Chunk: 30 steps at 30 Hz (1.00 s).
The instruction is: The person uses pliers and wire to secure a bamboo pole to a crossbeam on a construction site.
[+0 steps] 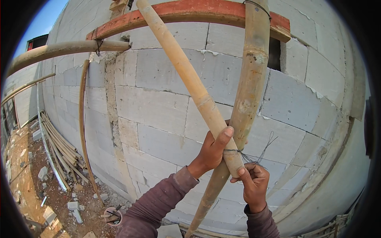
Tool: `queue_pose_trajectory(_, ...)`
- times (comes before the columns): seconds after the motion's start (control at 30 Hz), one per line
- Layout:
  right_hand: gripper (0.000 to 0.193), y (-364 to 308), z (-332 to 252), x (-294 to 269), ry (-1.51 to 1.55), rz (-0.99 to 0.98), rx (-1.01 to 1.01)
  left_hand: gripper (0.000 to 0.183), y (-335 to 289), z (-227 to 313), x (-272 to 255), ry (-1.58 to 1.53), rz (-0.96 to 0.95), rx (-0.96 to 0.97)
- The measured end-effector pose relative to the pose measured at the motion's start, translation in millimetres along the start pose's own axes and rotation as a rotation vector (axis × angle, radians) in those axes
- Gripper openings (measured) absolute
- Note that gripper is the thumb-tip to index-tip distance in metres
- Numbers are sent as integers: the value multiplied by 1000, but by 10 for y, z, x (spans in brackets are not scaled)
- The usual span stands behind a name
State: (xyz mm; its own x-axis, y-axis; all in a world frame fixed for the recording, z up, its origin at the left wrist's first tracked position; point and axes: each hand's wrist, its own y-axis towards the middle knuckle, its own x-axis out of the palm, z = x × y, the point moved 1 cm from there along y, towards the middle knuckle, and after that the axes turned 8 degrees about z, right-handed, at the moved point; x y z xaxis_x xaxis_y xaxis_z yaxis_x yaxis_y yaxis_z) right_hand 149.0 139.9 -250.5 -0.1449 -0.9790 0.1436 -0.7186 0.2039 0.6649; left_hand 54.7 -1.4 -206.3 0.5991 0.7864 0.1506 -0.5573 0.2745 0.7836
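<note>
A slanting bamboo pole (186,75) crosses in front of a thicker upright bamboo pole (250,79). My left hand (212,152) is wrapped round the slanting pole just above the crossing, thumb on its front. Dark tie wire (231,150) loops round the slanting pole at the crossing, and its loose strands (264,148) stick out to the right. Below the wire, my right hand (254,180) pinches the slanting pole's lower end, thumb at its edge and the other fingers curled. Whether those curled fingers also hold wire is hidden.
A pale block wall (158,107) stands close ahead. Across the top runs a reddish timber beam (178,14), with a horizontal bamboo pole (67,49) tied at its left end. Bamboo poles (61,146) lie piled at lower left, near rubble and a small bucket (113,216).
</note>
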Motion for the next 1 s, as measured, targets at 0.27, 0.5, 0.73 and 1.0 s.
queue_pose_trajectory(0.27,22,84,-55,-138,-81,33,-59,58,-22,-41,-14,84,65,65)
queue_pose_trajectory(0.5,24,34,2,-79,-37,32,-60,58,-73,-18,-14,43,107,70)
queue_pose_trajectory(0.73,20,-5,-1,-61,-38,55,-90,60,-98,89,-25,-14,106,22)
queue_pose_trajectory(1.0,27,-125,77,-98,-60,-33,-108,72,-277,70,-98,15,176,-73)
